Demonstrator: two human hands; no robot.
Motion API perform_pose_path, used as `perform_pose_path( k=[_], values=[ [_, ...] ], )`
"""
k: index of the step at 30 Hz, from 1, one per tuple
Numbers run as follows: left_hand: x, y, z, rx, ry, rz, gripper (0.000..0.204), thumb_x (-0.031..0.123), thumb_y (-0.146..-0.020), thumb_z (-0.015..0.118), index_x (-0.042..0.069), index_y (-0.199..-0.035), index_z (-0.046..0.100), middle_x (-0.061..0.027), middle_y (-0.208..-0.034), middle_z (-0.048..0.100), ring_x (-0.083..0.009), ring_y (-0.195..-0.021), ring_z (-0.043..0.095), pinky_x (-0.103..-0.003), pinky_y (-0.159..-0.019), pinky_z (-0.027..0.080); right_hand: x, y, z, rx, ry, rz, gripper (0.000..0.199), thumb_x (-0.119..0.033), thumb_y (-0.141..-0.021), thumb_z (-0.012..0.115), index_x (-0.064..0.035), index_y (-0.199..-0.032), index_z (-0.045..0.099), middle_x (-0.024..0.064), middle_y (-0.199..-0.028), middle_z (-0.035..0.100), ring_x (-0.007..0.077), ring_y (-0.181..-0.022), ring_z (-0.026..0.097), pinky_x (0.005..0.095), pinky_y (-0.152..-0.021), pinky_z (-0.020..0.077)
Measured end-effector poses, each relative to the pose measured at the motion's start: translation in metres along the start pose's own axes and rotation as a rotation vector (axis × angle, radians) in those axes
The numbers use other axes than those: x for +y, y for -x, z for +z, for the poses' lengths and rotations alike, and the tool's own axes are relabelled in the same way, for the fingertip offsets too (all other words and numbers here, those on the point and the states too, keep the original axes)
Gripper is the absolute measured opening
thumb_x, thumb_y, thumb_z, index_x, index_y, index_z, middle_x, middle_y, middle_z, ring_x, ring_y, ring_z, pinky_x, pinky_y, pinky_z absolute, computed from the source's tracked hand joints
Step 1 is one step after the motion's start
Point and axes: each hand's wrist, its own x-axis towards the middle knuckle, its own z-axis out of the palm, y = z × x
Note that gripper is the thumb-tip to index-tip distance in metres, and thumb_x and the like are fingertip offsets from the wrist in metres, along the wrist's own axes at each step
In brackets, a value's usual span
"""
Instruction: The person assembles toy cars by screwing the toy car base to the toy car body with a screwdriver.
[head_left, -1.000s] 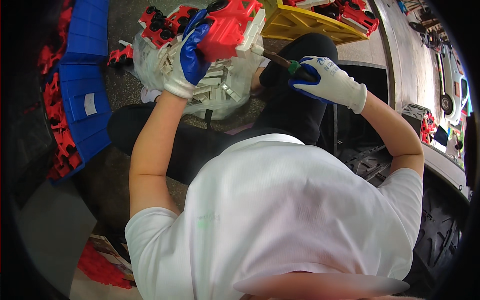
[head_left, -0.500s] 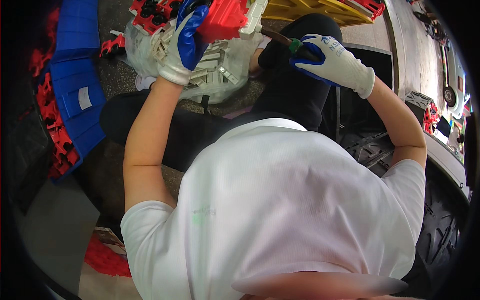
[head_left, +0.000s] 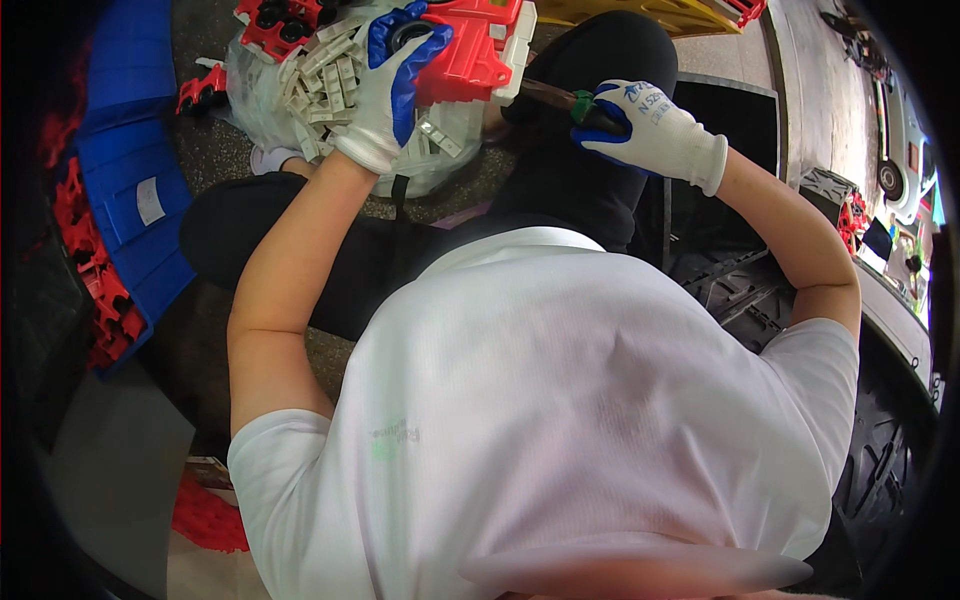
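Observation:
My left hand [head_left: 393,85], in a white glove with a blue palm, is closed around a red plastic toy vehicle [head_left: 462,65] with a black wheel. A white plastic piece [head_left: 516,50] sits along the vehicle's right side. My right hand [head_left: 655,130], gloved the same way, grips the dark and green handle of a tool with a brownish flat shaft [head_left: 550,95]. The shaft points left and its far end meets the lower part of the white piece; whether it touches cannot be made out.
Below the vehicle lies a clear plastic bag [head_left: 250,95] holding many white pieces [head_left: 325,85]. More red vehicles [head_left: 280,25] lie at far left. A blue bin [head_left: 130,170] with red parts [head_left: 105,290] stands left, a yellow crate [head_left: 620,14] far off, black crates [head_left: 740,285] right.
The red vehicle and my left hand have come nearer and a little right, showing more of the white piece. My right hand still holds the tool by the white piece. The whole view has shifted slightly.

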Motion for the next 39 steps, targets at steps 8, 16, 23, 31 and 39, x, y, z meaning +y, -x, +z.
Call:
perform_pose_path(
  k=[8,16,23,31,39],
  values=[
    [-0.007,0.000,0.011,0.149,0.127,0.038,0.030,0.004,-0.084,0.065,0.003,-0.112,0.054,-0.0044,-0.112,0.052,-0.0129,-0.102,0.053,-0.026,-0.094,0.043,0.000,-0.009,-0.002,-0.053,0.011,0.035,0.058,-0.051,-0.082,0.064,-0.0076,-0.120,0.056,0.0136,-0.112,0.058,0.0267,-0.105,0.057,0.0350,-0.091,0.0490],
    [0.013,-0.031,-0.004,-0.040,-0.358,0.368,0.031,0.008,-0.086,0.064,0.002,-0.116,0.057,-0.0056,-0.121,0.051,-0.0128,-0.109,0.050,-0.027,-0.097,0.040,0.004,-0.005,-0.035,-0.089,-0.176,0.004,0.057,-0.047,-0.084,0.064,-0.0064,-0.122,0.055,0.0128,-0.111,0.058,0.0224,-0.105,0.057,0.0307,-0.093,0.0458],
    [0.041,-0.030,-0.002,-0.005,-0.275,0.426,0.040,0.005,-0.084,0.064,0.002,-0.122,0.052,-0.0046,-0.116,0.054,-0.0120,-0.104,0.053,-0.026,-0.095,0.041,0.029,0.009,-0.021,-0.172,-0.815,-0.181,0.032,-0.020,-0.088,0.062,0.0020,-0.111,0.063,0.0047,-0.092,0.067,0.0082,-0.080,0.059,0.0206,-0.076,0.0460],
    [0.042,-0.019,0.016,-0.056,0.014,0.291,0.038,-0.004,-0.082,0.063,0.004,-0.118,0.053,-0.0043,-0.108,0.059,-0.0123,-0.093,0.059,-0.026,-0.085,0.051,0.004,0.015,-0.028,-0.253,-0.667,-0.095,0.025,-0.022,-0.088,0.063,-0.0040,-0.106,0.065,-0.0018,-0.084,0.066,0.0018,-0.060,0.048,0.0173,-0.052,0.0389],
    [0.048,-0.002,0.030,-0.108,0.034,0.220,0.046,-0.004,-0.082,0.059,0.006,-0.125,0.046,-0.0073,-0.109,0.057,-0.0153,-0.096,0.061,-0.025,-0.083,0.052,0.004,0.018,-0.016,-0.121,-0.533,-0.154,0.032,-0.024,-0.084,0.068,-0.0040,-0.108,0.061,0.0031,-0.088,0.065,0.0090,-0.072,0.055,0.0235,-0.065,0.0464]
  ],
)
